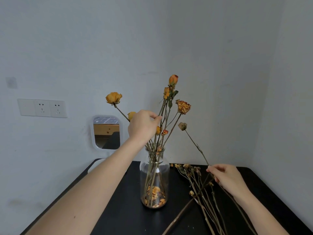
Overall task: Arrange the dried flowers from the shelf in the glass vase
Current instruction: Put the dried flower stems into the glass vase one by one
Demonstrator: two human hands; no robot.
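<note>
A clear glass vase (154, 177) stands on the black table (122, 209), with loose orange petals at its bottom and several dried orange roses (183, 106) standing in it. My left hand (142, 126) reaches above the vase and pinches a stem among those roses between thumb and fingertips. My right hand (227, 179) hovers over the table to the right and pinches the stem of a single faded flower (182, 126), whose head leans up and left toward the vase. A pile of dried stems (203, 192) lies on the table under that hand.
A small white-framed mirror (107, 132) leans against the wall behind the vase on the left. A double wall socket (42, 108) sits further left. The walls meet in a corner at the right, close to the table's far edge.
</note>
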